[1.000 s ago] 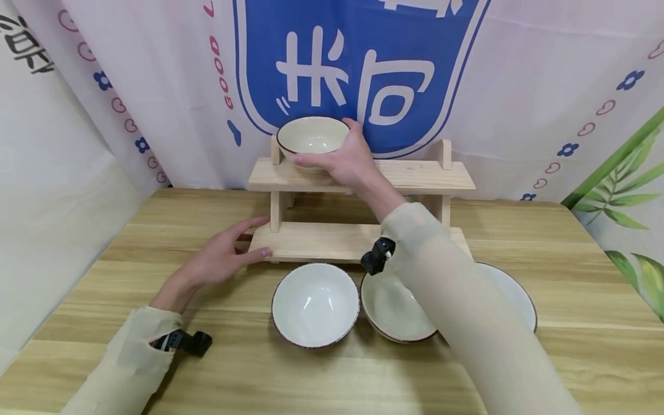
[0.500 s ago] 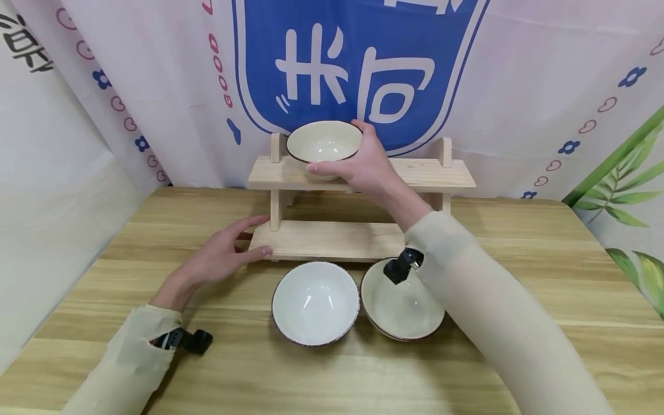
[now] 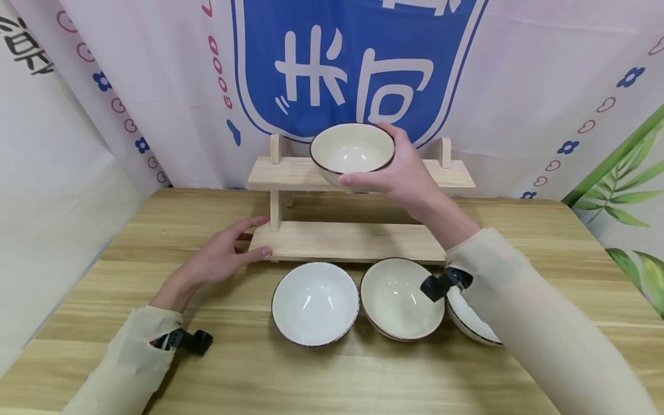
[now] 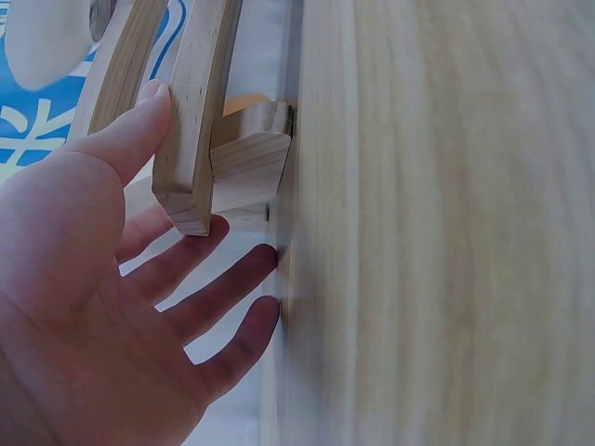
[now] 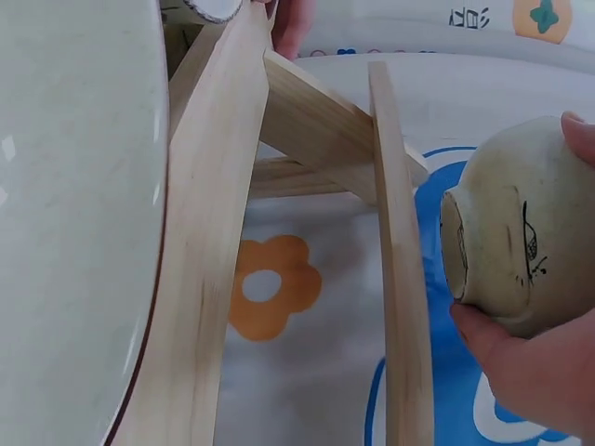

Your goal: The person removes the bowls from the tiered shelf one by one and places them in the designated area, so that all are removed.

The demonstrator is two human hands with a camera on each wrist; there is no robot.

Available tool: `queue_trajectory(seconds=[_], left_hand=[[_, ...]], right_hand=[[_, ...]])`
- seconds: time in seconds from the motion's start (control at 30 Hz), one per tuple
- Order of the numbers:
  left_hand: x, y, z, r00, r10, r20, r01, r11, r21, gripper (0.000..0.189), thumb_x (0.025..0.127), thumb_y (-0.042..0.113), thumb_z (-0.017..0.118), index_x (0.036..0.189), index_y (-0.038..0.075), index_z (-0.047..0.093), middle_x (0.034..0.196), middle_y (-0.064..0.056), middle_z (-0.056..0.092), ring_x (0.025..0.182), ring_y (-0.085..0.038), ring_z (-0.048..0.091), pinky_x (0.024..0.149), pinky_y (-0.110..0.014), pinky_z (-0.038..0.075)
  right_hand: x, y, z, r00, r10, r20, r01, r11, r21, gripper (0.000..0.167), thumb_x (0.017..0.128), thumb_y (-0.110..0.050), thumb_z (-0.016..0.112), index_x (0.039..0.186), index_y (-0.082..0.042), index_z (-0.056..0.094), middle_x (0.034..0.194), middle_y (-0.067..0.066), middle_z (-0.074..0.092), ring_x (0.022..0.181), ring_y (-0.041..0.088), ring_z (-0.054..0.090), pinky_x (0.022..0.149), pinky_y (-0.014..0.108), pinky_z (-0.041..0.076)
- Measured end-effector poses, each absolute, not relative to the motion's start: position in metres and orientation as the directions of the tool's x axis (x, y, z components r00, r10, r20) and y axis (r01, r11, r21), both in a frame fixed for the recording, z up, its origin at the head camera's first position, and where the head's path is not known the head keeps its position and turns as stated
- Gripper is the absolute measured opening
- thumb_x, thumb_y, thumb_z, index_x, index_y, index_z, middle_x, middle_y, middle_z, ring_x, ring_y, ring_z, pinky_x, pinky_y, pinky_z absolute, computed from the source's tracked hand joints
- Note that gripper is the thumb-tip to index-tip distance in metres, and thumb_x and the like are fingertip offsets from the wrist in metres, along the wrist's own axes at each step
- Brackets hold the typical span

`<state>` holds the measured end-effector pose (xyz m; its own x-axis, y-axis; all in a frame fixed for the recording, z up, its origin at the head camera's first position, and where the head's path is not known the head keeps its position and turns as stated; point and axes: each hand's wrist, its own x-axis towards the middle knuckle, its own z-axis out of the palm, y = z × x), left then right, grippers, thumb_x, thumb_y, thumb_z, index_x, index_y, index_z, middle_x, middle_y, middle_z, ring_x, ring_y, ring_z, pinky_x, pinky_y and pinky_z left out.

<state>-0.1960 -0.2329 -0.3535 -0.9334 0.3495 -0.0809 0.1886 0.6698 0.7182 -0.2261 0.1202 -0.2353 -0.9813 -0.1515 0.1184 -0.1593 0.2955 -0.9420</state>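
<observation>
My right hand (image 3: 410, 173) grips a cream bowl (image 3: 353, 147) with a dark rim, thumb at the near side and fingers at the far side. The bowl overlaps the upper tier of a two-tier wooden display rack (image 3: 353, 239) in the head view. Its foot and painted marks show in the right wrist view, where the bowl (image 5: 511, 232) is apart from the boards. My left hand (image 3: 220, 253) holds the left end of the rack's lower board, thumb at the front and fingers behind. In the left wrist view the thumb lies on the board (image 4: 191, 139), with the lower fingers spread near the tabletop.
In front of the rack stand a white bowl (image 3: 315, 304), a cream bowl (image 3: 402, 300) that looks stacked, and another white bowl (image 3: 469, 317) partly behind my right sleeve. A printed curtain (image 3: 181, 86) hangs behind the wooden table (image 3: 233, 369).
My right hand has carried the cream bowl rightward and toward me from the upper tier's left end. My left hand stays at the rack, and the bowls on the table keep their places.
</observation>
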Motion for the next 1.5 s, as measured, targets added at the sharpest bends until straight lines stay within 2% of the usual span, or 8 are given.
queue_trajectory(seconds=[0.33,0.63,0.83,1.0,1.23,1.3,1.5], left_hand=[[-0.195,-0.234,-0.355,-0.933,0.348,-0.088,0.182,0.669,0.720,0.078,0.103,0.048,0.068,0.167,0.022,0.033,0.162,-0.024,0.044,0.137,-0.046,0.057,0.108,-0.060,0.054],[-0.194,-0.236,-0.354,-0.935,0.345,-0.083,0.183,0.669,0.721,0.078,0.103,0.047,0.068,0.168,0.022,0.032,0.161,-0.025,0.044,0.137,-0.047,0.057,0.106,-0.060,0.055],[-0.194,-0.236,-0.354,-0.937,0.338,-0.088,0.177,0.678,0.713,0.079,0.103,0.048,0.069,0.168,0.022,0.032,0.163,-0.024,0.043,0.138,-0.047,0.056,0.107,-0.062,0.053],[-0.194,-0.235,-0.355,-0.937,0.339,-0.086,0.179,0.676,0.715,0.079,0.103,0.048,0.069,0.168,0.022,0.032,0.162,-0.024,0.045,0.137,-0.047,0.058,0.106,-0.061,0.053],[-0.194,-0.235,-0.355,-0.934,0.347,-0.078,0.189,0.669,0.719,0.079,0.103,0.047,0.069,0.168,0.021,0.032,0.156,-0.026,0.050,0.133,-0.046,0.061,0.103,-0.058,0.056],[-0.194,-0.235,-0.354,-0.934,0.349,-0.077,0.191,0.668,0.719,0.079,0.103,0.048,0.069,0.168,0.020,0.032,0.157,-0.026,0.049,0.134,-0.046,0.060,0.104,-0.058,0.056],[-0.196,-0.233,-0.355,-0.932,0.356,-0.071,0.197,0.661,0.724,0.078,0.103,0.046,0.068,0.167,0.020,0.032,0.159,-0.026,0.047,0.135,-0.047,0.059,0.106,-0.059,0.055]], right_hand=[[-0.197,0.161,-0.234,-0.987,-0.121,0.107,-0.141,0.325,-0.935,0.121,0.078,-0.020,0.097,0.170,-0.021,0.018,0.166,0.006,0.035,0.141,0.023,0.049,0.118,0.040,0.050],[-0.171,0.202,-0.239,-0.986,-0.098,0.136,-0.159,0.298,-0.941,0.112,0.081,-0.007,0.092,0.167,-0.021,0.023,0.161,0.007,0.041,0.136,0.022,0.053,0.098,0.013,0.055],[-0.156,0.230,-0.247,-0.991,-0.065,0.118,-0.133,0.358,-0.924,0.111,0.083,-0.008,0.091,0.168,-0.027,0.022,0.158,0.006,0.039,0.130,0.016,0.052,0.094,0.011,0.056],[-0.146,0.251,-0.257,-0.986,-0.050,0.158,-0.166,0.287,-0.943,0.109,0.081,0.006,0.088,0.166,-0.022,0.027,0.151,0.005,0.042,0.124,0.016,0.054,0.089,0.012,0.058],[-0.134,0.282,-0.275,-0.980,-0.052,0.190,-0.197,0.223,-0.955,0.109,0.081,0.015,0.082,0.167,-0.012,0.022,0.139,-0.005,0.047,0.118,0.009,0.055,0.086,0.009,0.057],[-0.131,0.290,-0.280,-0.980,-0.051,0.194,-0.200,0.189,-0.961,0.109,0.080,0.018,0.080,0.167,-0.011,0.022,0.139,-0.005,0.047,0.118,0.008,0.056,0.086,0.009,0.057],[-0.117,0.313,-0.291,-0.983,-0.025,0.184,-0.185,0.201,-0.962,0.108,0.081,0.019,0.078,0.168,-0.013,0.022,0.142,-0.008,0.045,0.118,0.003,0.056,0.088,0.006,0.055]])
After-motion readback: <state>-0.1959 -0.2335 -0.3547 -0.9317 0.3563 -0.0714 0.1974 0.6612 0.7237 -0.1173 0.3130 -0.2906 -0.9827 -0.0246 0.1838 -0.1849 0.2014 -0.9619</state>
